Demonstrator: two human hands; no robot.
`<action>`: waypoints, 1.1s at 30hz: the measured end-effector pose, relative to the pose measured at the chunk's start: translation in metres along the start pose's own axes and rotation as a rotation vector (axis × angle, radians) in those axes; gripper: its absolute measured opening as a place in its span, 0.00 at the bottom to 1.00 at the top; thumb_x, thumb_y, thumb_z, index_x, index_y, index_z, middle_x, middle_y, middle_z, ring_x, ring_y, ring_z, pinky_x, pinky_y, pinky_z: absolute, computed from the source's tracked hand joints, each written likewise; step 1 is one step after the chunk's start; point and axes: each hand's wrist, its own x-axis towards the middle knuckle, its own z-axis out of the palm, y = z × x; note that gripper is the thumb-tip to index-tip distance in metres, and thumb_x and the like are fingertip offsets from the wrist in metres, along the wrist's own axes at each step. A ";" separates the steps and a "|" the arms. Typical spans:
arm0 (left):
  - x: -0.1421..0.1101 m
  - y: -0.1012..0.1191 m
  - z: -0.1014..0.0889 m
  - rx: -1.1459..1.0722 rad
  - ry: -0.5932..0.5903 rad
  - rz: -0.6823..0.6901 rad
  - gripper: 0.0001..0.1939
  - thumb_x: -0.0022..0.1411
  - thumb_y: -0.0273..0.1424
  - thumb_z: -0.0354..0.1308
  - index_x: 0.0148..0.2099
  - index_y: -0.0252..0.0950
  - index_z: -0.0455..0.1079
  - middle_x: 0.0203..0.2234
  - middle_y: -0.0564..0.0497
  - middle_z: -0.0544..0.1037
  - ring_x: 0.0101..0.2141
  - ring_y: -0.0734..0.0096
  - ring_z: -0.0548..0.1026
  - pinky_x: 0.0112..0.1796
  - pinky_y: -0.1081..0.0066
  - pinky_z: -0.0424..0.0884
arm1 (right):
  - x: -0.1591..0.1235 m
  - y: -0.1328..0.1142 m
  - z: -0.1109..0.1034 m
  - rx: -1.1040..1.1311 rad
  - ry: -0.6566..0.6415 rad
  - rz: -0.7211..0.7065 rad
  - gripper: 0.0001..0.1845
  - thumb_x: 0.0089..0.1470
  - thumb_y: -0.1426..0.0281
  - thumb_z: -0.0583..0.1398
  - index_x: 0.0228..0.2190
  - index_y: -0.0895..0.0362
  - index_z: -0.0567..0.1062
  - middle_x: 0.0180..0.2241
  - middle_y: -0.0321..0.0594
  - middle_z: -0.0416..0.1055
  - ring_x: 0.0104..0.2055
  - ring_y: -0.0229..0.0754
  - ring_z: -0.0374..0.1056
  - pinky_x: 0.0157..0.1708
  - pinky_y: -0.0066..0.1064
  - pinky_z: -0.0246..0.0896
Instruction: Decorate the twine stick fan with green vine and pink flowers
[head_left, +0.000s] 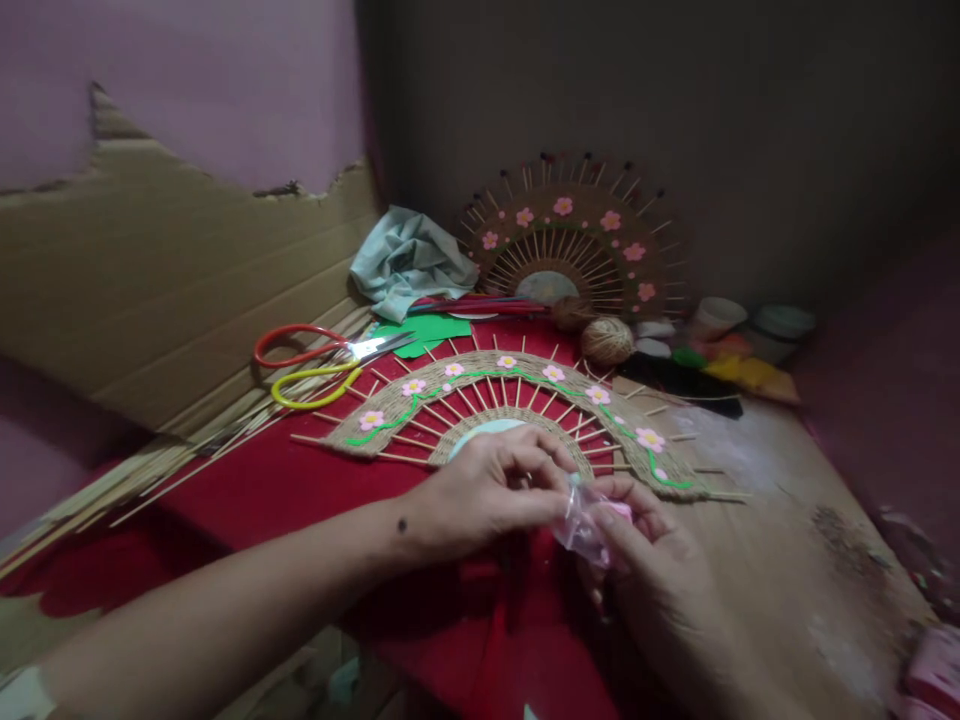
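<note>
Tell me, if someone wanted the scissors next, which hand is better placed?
Probably the left hand: the scissors lie on its side, nearer it than the right hand. Both hold the clear plastic, though, so it would likely need freeing.

Dim light; back wall (750,120) in deep shadow; outer edges blurred.

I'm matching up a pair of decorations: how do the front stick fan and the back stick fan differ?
The front stick fan lies flat, while the back stick fan stands upright. The front fan has bare stick ends; the back fan has many dark tips. The front fan's band looks paler than the back fan's. Both have pink flowers.
</note>
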 end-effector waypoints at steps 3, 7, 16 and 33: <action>0.002 0.002 -0.010 -0.192 0.065 -0.134 0.05 0.54 0.26 0.62 0.26 0.33 0.75 0.38 0.48 0.72 0.41 0.68 0.72 0.43 0.69 0.68 | 0.000 -0.001 0.001 0.019 0.023 -0.009 0.15 0.49 0.62 0.64 0.35 0.56 0.68 0.15 0.30 0.65 0.12 0.30 0.55 0.11 0.19 0.51; 0.003 0.002 -0.012 -0.190 0.074 -0.201 0.05 0.53 0.28 0.63 0.27 0.33 0.76 0.37 0.48 0.71 0.40 0.67 0.72 0.40 0.68 0.68 | 0.001 -0.003 0.002 0.059 -0.048 -0.006 0.12 0.52 0.64 0.62 0.37 0.57 0.70 0.18 0.32 0.68 0.16 0.30 0.61 0.17 0.20 0.57; 0.003 -0.001 -0.005 0.261 -0.012 0.026 0.07 0.60 0.27 0.57 0.33 0.37 0.77 0.32 0.51 0.72 0.37 0.70 0.71 0.42 0.69 0.66 | 0.004 -0.008 -0.001 0.178 -0.047 -0.007 0.16 0.41 0.70 0.69 0.29 0.57 0.67 0.24 0.35 0.72 0.21 0.34 0.69 0.21 0.26 0.66; 0.000 0.003 0.002 0.243 -0.133 0.019 0.05 0.58 0.25 0.57 0.31 0.34 0.74 0.26 0.53 0.70 0.29 0.76 0.68 0.32 0.75 0.64 | 0.002 -0.011 -0.003 0.147 -0.103 0.085 0.20 0.36 0.71 0.71 0.32 0.57 0.69 0.21 0.28 0.68 0.17 0.31 0.63 0.12 0.20 0.62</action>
